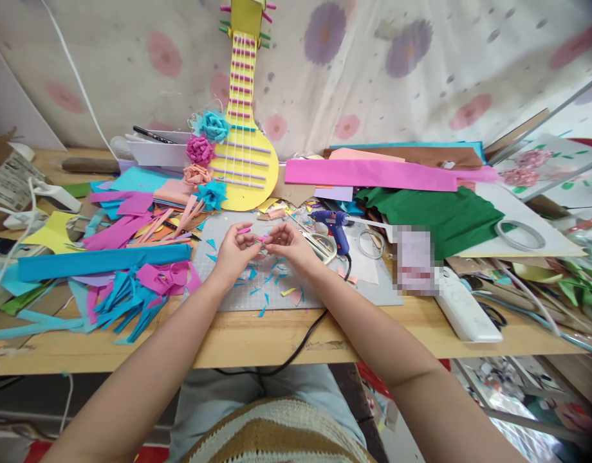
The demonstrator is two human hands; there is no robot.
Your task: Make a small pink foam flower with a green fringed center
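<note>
Some thin pink paper-like material [260, 238], pinched by left hand [234, 248] and right hand [287, 242] over gridded mat [240, 299]; behind-left of mat, angular white box [158, 154], black pen [154, 135] atop

A brown and cream striped top [277, 437] is worn with light-blue trousers [199, 397].
</note>
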